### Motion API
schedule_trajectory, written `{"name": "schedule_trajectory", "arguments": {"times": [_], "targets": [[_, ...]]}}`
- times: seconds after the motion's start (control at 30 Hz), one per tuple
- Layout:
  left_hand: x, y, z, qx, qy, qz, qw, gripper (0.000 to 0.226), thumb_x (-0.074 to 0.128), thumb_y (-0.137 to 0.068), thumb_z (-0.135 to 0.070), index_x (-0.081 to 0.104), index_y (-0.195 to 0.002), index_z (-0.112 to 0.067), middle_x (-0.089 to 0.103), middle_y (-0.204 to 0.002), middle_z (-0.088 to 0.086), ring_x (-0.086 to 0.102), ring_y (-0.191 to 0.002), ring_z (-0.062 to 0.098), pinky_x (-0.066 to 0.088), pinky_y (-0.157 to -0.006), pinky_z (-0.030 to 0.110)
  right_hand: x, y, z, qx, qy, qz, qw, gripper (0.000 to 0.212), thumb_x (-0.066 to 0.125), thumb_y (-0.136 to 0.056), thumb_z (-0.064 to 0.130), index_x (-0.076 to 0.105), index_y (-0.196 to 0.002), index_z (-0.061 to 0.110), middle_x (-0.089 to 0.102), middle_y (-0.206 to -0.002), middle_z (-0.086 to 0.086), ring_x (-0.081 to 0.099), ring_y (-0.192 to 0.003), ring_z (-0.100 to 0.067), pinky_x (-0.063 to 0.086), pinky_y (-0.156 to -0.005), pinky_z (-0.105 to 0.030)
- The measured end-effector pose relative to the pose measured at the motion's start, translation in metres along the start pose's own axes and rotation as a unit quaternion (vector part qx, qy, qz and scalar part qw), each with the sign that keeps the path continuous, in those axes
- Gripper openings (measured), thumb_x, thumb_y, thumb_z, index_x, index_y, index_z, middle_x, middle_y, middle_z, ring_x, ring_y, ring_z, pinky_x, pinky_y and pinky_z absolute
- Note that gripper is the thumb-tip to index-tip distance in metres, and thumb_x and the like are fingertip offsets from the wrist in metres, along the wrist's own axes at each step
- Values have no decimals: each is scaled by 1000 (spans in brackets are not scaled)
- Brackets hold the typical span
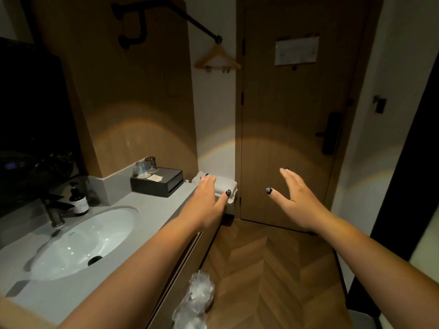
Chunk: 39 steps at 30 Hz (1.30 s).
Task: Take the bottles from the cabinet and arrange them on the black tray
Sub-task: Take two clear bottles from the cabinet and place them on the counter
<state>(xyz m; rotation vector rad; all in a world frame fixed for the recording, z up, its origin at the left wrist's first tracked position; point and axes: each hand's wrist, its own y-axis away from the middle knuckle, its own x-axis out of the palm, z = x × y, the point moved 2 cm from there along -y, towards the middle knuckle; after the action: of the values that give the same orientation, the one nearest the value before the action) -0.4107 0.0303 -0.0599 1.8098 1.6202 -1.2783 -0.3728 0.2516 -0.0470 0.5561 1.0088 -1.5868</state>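
Nowhere can lettering be read: the dark pump bottle (79, 202) with a pale label is stood by the oval white basin (80, 243). Both the left hand (206, 202) and right hand (298, 205) are held spread, empty, near the black box-shaped tray (158, 182).

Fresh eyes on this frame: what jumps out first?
Two bare hands, the left hand and right hand, stretch forward open and empty at mid-frame, nails painted dark. At lower left a white sink sits in a grey counter, with a dark pump bottle beside the faucet and a black tray carrying upturned glasses at the far end. A closed wooden door fills the background.
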Motion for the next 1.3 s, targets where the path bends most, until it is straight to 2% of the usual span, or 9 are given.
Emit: {"name": "schedule_trajectory", "arguments": {"times": [0.3, 0.73, 0.9, 1.03, 1.17, 1.23, 1.3], "targets": [[64, -137, 9, -15, 11, 3, 1000, 65, 36, -100, -39, 7, -151, -12, 3, -161, 3, -4, -147, 15, 8, -118, 36, 23, -130, -80, -13, -1, 20, 1000, 73, 41, -93, 53, 8, -151, 23, 7, -160, 3, 6, -147, -16, 20, -116, -40], [141, -337, 38, -64, 54, -20, 996, 63, 36, -99, -37, 9, -151, -15, 6, -161, 2, -2, -147, 14, 10, -118, 37, 48, -331, -179, -35, -7, 57, 998, 70, 40, -95, 49, 10, -151, 21, 9, -160, 3, 10, -146, -13, 19, -115, -34], [167, -412, 79, -80, 53, -11, 995, 63, 37, -99, -37, 9, -151, -16, 6, -161, 2, 1, -147, 16, 12, -119, 39, 84, -408, -204, -23, -32, 62, 997, 71, 42, -95, 48, 6, -151, 24, 8, -160, 4, 14, -146, -15, 22, -113, -33], [198, -477, 129, -94, 52, 26, 994, 64, 36, -100, -37, 8, -151, -13, 3, -161, 2, -3, -147, 15, 9, -118, 35, 134, -476, -214, -24, -34, 110, 993, 69, 41, -96, 46, 7, -152, 22, 9, -160, 2, 13, -145, -15, 19, -114, -32], [222, -540, 180, -130, 75, 42, 988, 65, 35, -100, -39, 7, -152, -12, 3, -161, 2, -5, -147, 14, 8, -118, 35, 188, -545, -219, -10, -46, 161, 986, 68, 40, -96, 45, 9, -151, 21, 8, -159, 4, 18, -144, -15, 24, -114, -32], [227, -563, 200, -139, 76, 44, 986, 66, 35, -99, -40, 7, -152, -12, 3, -161, 2, -5, -147, 14, 7, -118, 34, 206, -572, -221, -13, -41, 172, 984, 67, 40, -96, 46, 10, -151, 21, 8, -159, 4, 21, -143, -16, 27, -114, -33], [232, -588, 224, -146, 79, 45, 985, 66, 36, -99, -40, 8, -151, -11, 4, -161, 3, -4, -147, 15, 6, -118, 33, 225, -603, -226, -15, -39, 179, 983, 66, 40, -97, 44, 10, -151, 21, 9, -159, 4, 18, -144, -15, 24, -115, -32]]}}
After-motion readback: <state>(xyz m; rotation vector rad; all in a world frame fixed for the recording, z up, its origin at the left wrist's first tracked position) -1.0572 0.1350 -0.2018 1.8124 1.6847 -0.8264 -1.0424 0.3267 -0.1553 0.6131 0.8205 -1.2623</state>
